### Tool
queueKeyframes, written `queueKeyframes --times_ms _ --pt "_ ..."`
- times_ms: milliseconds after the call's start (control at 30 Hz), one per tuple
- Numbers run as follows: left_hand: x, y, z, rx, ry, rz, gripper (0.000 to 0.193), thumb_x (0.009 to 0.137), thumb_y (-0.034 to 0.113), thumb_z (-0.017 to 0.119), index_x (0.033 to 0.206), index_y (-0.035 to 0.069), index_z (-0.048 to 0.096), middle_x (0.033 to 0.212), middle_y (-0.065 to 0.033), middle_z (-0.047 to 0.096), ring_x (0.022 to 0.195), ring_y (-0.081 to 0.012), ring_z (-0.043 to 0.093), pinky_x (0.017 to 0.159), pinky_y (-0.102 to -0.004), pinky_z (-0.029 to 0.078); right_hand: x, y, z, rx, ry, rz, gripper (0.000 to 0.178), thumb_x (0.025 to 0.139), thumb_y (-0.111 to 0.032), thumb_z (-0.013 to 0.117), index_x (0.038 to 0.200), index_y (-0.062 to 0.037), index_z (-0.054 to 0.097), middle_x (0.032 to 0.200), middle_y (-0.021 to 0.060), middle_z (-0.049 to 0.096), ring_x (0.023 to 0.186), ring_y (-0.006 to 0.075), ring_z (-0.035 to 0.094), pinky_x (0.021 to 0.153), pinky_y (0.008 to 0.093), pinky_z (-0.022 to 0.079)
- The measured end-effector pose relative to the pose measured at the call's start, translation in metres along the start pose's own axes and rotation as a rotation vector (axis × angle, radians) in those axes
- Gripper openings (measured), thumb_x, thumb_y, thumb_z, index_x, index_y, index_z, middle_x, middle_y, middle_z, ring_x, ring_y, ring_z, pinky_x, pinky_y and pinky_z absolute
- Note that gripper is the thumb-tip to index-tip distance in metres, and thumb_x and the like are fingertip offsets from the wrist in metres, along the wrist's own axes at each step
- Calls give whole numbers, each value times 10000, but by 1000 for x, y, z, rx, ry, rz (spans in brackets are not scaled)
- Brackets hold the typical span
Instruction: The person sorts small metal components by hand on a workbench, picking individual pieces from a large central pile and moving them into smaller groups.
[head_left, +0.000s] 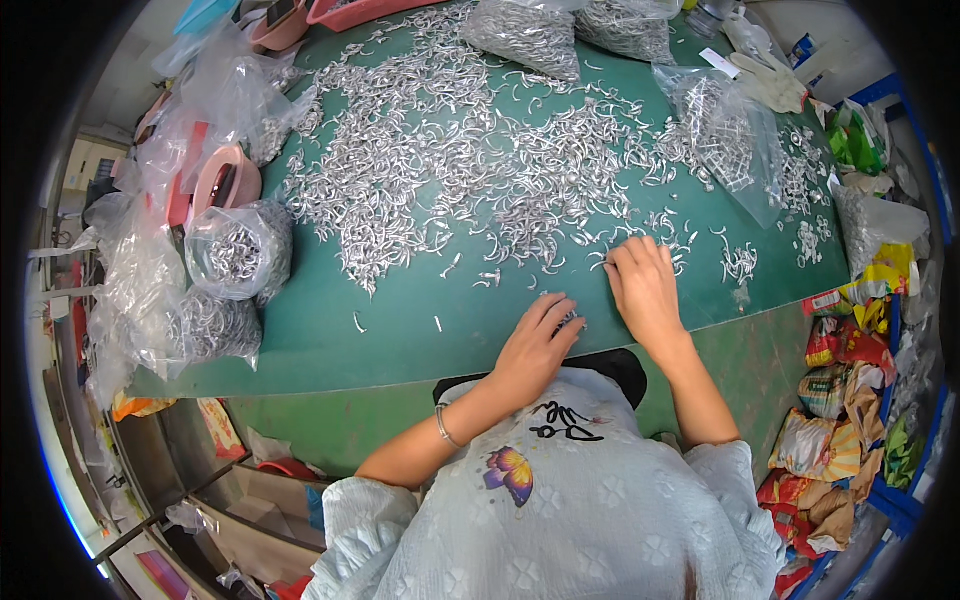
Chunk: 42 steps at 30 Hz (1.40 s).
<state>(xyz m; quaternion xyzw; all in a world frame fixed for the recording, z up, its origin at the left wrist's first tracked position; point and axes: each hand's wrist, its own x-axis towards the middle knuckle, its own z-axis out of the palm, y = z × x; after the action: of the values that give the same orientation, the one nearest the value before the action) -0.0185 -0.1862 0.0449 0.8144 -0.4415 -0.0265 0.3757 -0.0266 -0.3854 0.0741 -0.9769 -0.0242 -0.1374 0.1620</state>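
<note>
Small, curved, silvery metal pieces [385, 170] lie in a wide, loose spread over the green tabletop [400, 330]. My left hand [540, 350] is at the near edge of the table, its fingers curled inward. A few silvery bits show by its fingertips, so it seems to hold some of the metal pieces. To its right and a little farther in, my right hand [645, 285] rests with bent fingers at the near fringe of the spread. Its fingertips point down at the tabletop, and what they pinch, if anything, is hidden.
Clear bags of metal pieces [240, 255] stand at the left beside a pink basket [228, 178]. More filled bags [525, 38] sit at the back, and another plastic bag [730, 135] lies at the right. Colourful packages [830, 390] fill a blue-framed rack beyond the right edge.
</note>
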Motion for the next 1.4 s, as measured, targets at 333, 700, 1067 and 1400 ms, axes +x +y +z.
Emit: queueKeyframes --times_ms 333,700,1067,1400 --pt "-11 -4 -10 54 62 -30 338 764 42 702 1093 58 623 1173 -118 546 1166 -330 491 1035 -517 366 1 -6 -4 48 8 -30 92 816 -55 636 889 -29 586 893 93 532 875 282 502 755 389 381" --pt "-26 -8 -17 84 137 -103 347 757 21 706 1093 52 626 1162 -119 547 1136 -339 506 1041 -531 368 33 -45 5 228 -7 -170 353 782 -114 695 1114 -50 590 1160 113 550 1095 313 500 886 414 390" --pt "-35 -11 -29 8 165 -180 330 747 -22 688 1069 30 635 1148 -150 546 1095 -353 528 1028 -540 389 39 -3 20 54 42 -193 315 760 -10 645 1067 -71 607 1199 118 542 1195 316 468 973 470 344" --pt "-40 -15 -34 -17 166 -172 322 759 -40 606 1080 -18 601 1146 -187 525 1114 -374 499 1034 -508 397 69 -35 49 191 -108 -352 339 783 -158 710 1099 -78 619 1188 90 564 1170 292 498 998 446 364"
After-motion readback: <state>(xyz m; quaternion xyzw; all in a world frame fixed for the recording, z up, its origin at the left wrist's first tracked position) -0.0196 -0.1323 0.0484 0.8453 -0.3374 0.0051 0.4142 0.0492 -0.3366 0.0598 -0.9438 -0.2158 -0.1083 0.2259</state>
